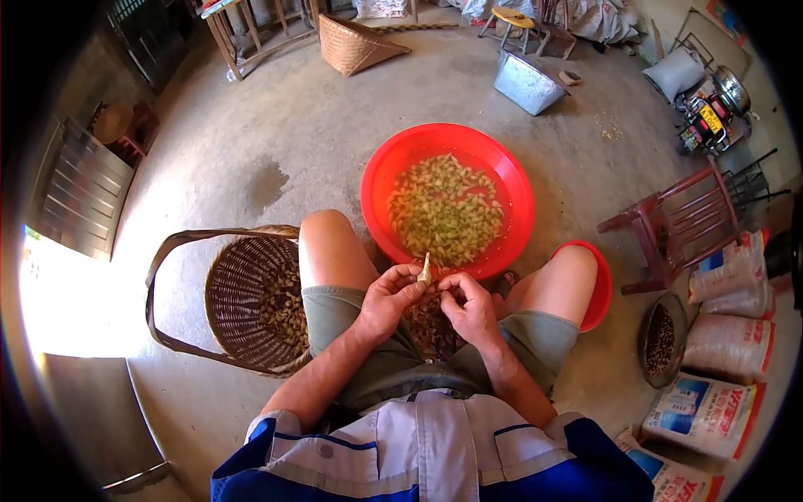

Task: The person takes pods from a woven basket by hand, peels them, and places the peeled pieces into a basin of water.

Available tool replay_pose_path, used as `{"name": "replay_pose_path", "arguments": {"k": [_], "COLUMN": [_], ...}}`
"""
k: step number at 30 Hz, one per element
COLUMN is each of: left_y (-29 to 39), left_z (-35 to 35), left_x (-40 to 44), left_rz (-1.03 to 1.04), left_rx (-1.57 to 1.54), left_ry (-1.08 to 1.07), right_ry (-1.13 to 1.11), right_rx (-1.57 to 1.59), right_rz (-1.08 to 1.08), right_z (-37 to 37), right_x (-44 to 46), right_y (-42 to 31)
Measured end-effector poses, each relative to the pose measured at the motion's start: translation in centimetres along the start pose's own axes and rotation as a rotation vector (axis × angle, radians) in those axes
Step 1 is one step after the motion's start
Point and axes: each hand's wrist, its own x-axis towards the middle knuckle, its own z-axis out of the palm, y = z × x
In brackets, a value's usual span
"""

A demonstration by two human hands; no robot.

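Note:
A small, pale, pointed shoot (426,268) stands upright between the thumb and fingers of my left hand (386,303). Close beside it, my right hand (470,311) has its thumb and fingers pinched together; what they grip is hidden. Both hands are over my lap, at the near rim of a red basin (516,226). Many pale yellow-green pieces (447,209) lie in water in that basin. Below my hands, between my legs, is a heap of brownish peelings (428,326). A wicker basket (238,293) by my left leg holds brownish unpeeled pieces (287,314).
Beyond my right knee sits a smaller red tub (600,289), partly hidden. To the right are a wooden chair (669,222), a dark pan (650,368) and printed sacks (703,410). Farther off stand a metal tub (529,84), a woven basket (355,46) and a motorbike (707,117).

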Motion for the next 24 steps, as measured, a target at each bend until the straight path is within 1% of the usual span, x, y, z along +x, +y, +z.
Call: {"name": "replay_pose_path", "arguments": {"k": [2, 3, 6, 9, 12, 15, 18, 21, 24], "left_y": [0.2, 0.2, -0.6, -1.4, -1.9, -1.7, -1.5, -1.9, -2.1], "left_z": [0.1, 0.1, -0.4, -0.5, -0.5, -0.1, 0.3, 0.3, 0.1], "left_x": [-0.2, -0.2, 0.0, 0.3, 0.3, 0.0, -0.2, -0.2, -0.2], "left_rz": [-0.007, -0.012, 0.011, 0.106, 0.114, 0.118, 0.149, 0.174, 0.186], "left_rx": [0.014, 0.022, 0.066, 0.158, 0.215, 0.289, 0.344, 0.36, 0.409], "left_ry": [-0.022, -0.034, -0.012, -0.032, -0.032, -0.018, -0.009, -0.018, -0.011], "right_ry": [0.036, 0.003, 0.039, 0.122, 0.083, 0.082, 0.109, 0.077, 0.027], "right_rx": [0.09, 0.158, 0.108, -0.089, -0.002, -0.032, -0.057, -0.083, -0.09], "right_rz": [0.072, 0.162, 0.177, -0.087, -0.065, -0.055, -0.093, -0.049, -0.057], "right_z": [-0.1, -0.5, -0.6, -0.1, 0.2, 0.3, 0.4, 0.1, 0.0], "right_x": [0.1, 0.2, 0.3, 0.5, 0.4, 0.4, 0.4, 0.3, 0.1], "right_y": [-0.5, -1.3, -2.2, -1.2, -1.2, -1.9, -1.3, -1.2, -1.2]}}
